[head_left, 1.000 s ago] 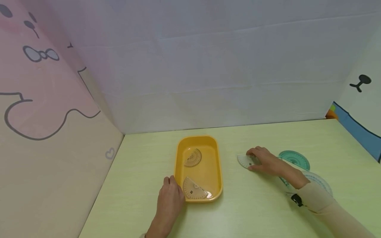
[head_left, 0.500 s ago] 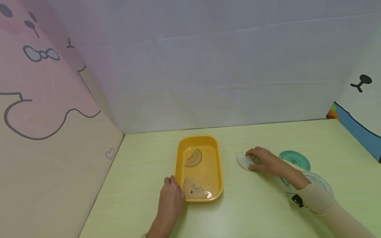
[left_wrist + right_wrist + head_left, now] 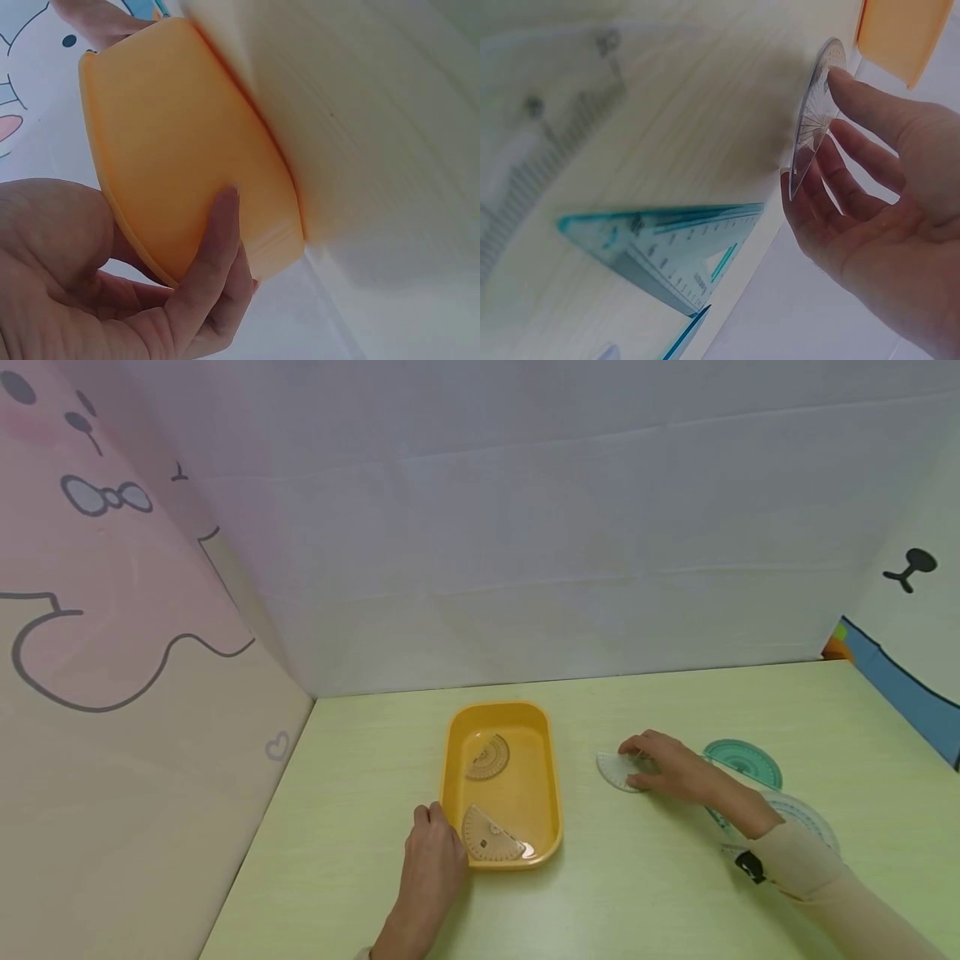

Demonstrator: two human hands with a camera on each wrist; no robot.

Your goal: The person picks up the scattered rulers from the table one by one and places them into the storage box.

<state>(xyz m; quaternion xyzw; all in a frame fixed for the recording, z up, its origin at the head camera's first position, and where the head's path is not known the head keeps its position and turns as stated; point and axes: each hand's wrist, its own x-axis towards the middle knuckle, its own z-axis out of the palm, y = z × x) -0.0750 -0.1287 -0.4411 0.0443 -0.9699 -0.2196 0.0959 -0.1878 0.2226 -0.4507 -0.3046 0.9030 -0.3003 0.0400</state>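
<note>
A yellow tray [image 3: 517, 802] stands on the table with two clear protractors inside: a half-round one [image 3: 491, 758] toward the far end and a wider one [image 3: 487, 842] at the near end. My left hand [image 3: 433, 858] grips the tray's near left side; in the left wrist view its fingers lie along the outer wall and the thumb is hidden behind the rim. To the right of the tray, my right hand [image 3: 667, 767] pinches a small clear protractor [image 3: 615, 771] by its edges, between thumb and fingertips. The right wrist view shows that protractor [image 3: 819, 112] edge-on, close over the table.
Right of the tray, a green protractor [image 3: 746, 762] lies beyond the right forearm. A larger clear protractor [image 3: 806, 818] is partly under the sleeve. A teal-edged set square [image 3: 675, 251] shows in the right wrist view. A pale wall sheet [image 3: 525, 568] closes off the back.
The small clear protractor has shifted very slightly in my right hand's fingers. Both hands and the tray stay in nearly the same place.
</note>
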